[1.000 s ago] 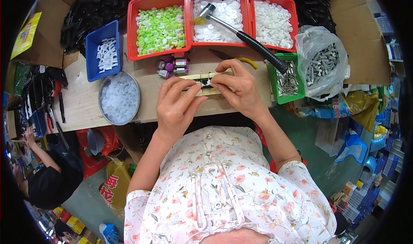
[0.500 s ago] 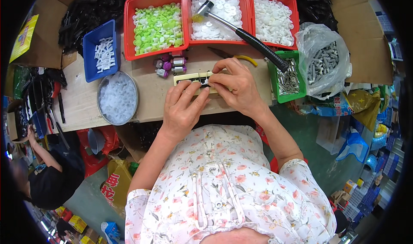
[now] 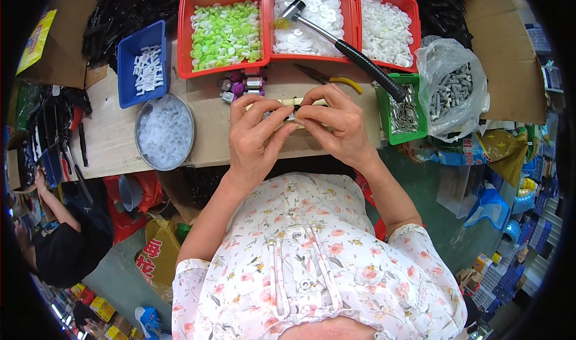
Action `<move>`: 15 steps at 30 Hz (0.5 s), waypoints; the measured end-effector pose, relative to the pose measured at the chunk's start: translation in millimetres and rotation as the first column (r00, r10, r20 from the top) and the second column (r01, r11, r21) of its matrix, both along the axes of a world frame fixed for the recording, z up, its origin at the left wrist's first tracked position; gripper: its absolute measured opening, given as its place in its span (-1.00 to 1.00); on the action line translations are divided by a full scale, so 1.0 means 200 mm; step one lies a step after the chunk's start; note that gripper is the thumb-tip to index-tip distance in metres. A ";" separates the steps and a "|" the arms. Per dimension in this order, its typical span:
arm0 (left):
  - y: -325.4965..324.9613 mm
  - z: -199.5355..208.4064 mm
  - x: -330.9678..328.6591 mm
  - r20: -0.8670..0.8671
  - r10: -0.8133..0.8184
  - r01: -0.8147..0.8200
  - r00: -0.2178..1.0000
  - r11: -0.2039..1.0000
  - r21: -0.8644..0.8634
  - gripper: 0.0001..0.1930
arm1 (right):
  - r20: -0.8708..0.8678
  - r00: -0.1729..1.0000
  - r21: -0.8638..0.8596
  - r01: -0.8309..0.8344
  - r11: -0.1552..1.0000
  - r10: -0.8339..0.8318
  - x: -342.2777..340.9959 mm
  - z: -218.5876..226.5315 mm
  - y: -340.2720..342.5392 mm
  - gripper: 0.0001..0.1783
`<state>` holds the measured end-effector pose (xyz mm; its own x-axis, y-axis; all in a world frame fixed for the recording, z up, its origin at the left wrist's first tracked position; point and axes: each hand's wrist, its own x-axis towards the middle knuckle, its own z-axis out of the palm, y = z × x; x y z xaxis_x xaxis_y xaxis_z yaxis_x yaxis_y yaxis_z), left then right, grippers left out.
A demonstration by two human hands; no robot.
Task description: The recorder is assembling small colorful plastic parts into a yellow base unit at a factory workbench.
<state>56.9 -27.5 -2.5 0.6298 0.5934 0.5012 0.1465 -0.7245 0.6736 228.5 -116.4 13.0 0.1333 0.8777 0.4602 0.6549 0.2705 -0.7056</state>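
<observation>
Both my hands meet over a cream-coloured holder (image 3: 290,102) with dark and metallic parts in it, near the table's front edge. My left hand (image 3: 257,137) is closed, thumb and fingers pinched together at the holder. Close beside it, my right hand (image 3: 337,124) pinches too, its fingertips nearly touching those of the left. Whatever tiny piece lies between the fingertips is hidden. Most of the holder is covered by my fingers. Small purple and silver motors (image 3: 243,86) lie just beyond my left hand, and pliers with yellow handles (image 3: 345,83) beyond my right.
Red bins hold green and white pieces (image 3: 225,34), white discs (image 3: 307,37) and small white parts (image 3: 386,34); a hammer (image 3: 366,61) rests across them. A blue bin (image 3: 126,76) and a round bowl (image 3: 191,137) stand left. Right are a green bin (image 3: 387,115) and a plastic bag (image 3: 429,64).
My left hand has risen and its fingers have drawn together toward the right hand. Both hands now pinch at the holder and cover more of it.
</observation>
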 end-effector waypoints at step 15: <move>-0.05 -0.10 -0.06 -0.100 0.018 0.010 0.995 0.961 0.275 -0.63 | 0.195 0.979 -0.059 0.078 0.995 -0.065 0.00 -0.04 0.02 -0.84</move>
<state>44.8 -37.7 -22.2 0.6836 0.4438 0.5794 0.2065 -0.8791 0.4297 229.1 -112.9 5.0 0.1111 0.8987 0.4243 0.7963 0.1750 -0.5790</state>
